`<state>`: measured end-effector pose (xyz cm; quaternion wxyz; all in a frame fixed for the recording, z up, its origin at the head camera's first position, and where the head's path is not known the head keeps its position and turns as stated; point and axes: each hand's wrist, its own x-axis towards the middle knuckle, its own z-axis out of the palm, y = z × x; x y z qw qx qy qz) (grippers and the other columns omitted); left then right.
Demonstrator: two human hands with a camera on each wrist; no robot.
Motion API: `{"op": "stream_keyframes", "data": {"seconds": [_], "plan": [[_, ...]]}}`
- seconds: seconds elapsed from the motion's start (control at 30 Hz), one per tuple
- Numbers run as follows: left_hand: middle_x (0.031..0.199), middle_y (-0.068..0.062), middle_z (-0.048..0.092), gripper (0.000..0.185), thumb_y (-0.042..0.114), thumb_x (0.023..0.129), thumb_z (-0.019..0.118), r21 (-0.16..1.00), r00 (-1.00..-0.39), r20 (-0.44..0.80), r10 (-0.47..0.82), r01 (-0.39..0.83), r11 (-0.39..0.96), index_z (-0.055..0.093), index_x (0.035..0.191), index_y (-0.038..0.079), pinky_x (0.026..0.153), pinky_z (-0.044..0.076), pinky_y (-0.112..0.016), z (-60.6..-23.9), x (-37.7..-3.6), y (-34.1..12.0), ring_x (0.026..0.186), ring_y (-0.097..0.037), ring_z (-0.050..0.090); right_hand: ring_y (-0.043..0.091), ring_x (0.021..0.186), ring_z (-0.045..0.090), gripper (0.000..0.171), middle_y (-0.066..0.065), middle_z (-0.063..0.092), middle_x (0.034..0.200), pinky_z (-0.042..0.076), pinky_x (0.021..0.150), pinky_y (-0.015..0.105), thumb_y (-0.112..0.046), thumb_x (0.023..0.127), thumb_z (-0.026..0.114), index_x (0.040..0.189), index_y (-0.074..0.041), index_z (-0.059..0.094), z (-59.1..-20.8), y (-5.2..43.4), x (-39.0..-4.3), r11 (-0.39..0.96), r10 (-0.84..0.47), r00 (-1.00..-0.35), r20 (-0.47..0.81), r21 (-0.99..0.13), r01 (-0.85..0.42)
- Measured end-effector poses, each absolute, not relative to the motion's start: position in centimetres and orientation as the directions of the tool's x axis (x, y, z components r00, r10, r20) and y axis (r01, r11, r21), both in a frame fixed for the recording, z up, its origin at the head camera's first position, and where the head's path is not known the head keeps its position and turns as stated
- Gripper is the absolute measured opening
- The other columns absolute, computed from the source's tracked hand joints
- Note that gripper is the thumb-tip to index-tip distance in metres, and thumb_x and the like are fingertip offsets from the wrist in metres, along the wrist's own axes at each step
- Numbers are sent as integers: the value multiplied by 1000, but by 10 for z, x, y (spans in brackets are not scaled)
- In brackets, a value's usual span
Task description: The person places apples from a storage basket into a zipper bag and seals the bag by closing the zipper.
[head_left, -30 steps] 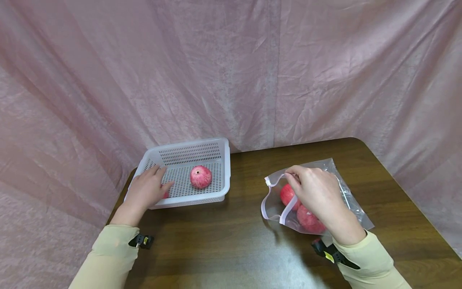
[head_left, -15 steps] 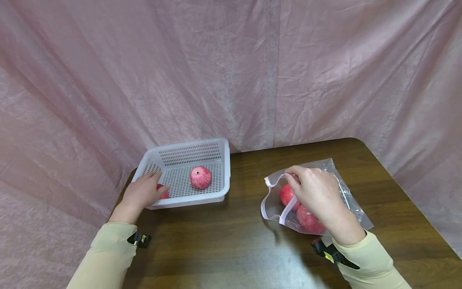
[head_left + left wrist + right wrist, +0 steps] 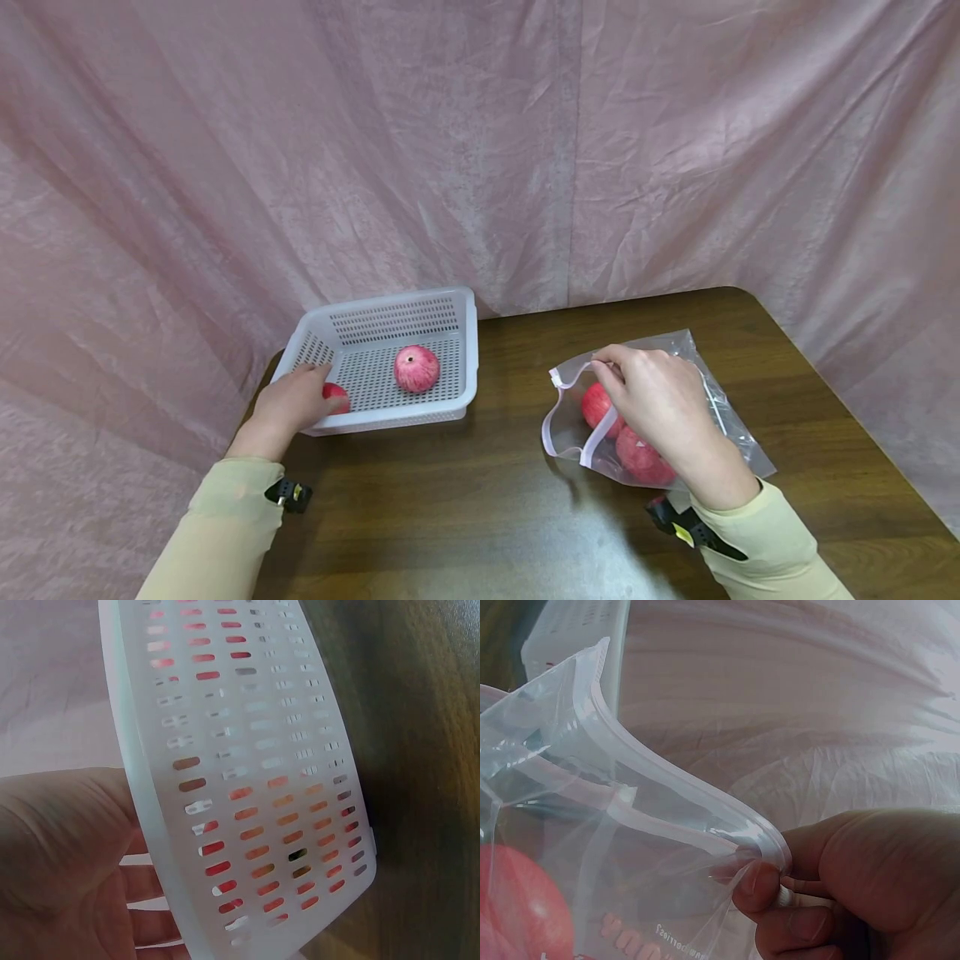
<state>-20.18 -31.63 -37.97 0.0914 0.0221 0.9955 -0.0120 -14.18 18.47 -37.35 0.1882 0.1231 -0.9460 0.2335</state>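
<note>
My left hand (image 3: 291, 402) reaches over the near left corner of a white slotted plastic basket (image 3: 397, 414). Its thumb and fingers curl round a red apple (image 3: 339, 400) low inside; in the left wrist view, the basket's wall (image 3: 262, 742) partly hides fingers and fruit. A second streaked apple (image 3: 417, 368) sits on the basket floor, apart from the hand. On the right, my right hand (image 3: 656, 392) pinches the zip edge of a clear zip bag (image 3: 660, 795), keeping its mouth apart. Two red apples (image 3: 643, 458) show inside the bag, partly behind that hand.
The brown wooden table (image 3: 450, 500) carries both basket and bag. A pink curtain (image 3: 480, 150) hangs behind it. Bare tabletop lies between the basket and the bag.
My left hand has moved slightly left and down, and its fingers have closed round the apple in the basket corner. The right hand and bag have stayed put.
</note>
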Motion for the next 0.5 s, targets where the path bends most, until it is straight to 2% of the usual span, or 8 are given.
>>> {"op": "stream_keyframes", "data": {"seconds": [0.27, 0.5], "plan": [[156, -41, 48, 88, 44, 95, 83, -13, -976, -219, 16, 19, 1000, 51, 155, -12, 109, 46, -74, -382, -208, -319, 143, -58, 47, 40, 81, 77, 14, 10, 83, 98, 55, 60, 57, -17, 102, 76, 110, -11, 85, -373, 185, -142, 859, -147, -899, 413, -397, -323], [141, -37, 61, 76, 37, 92, 87, -12, -975, -220, 39, 43, 999, 61, 145, -10, 103, 51, -70, -380, -209, -321, 126, -53, 59, 39, 81, 77, 14, 9, 83, 99, 55, 61, 55, -17, 102, 76, 112, -11, 85, -372, 185, -142, 858, -148, -903, 403, -401, -320]]}}
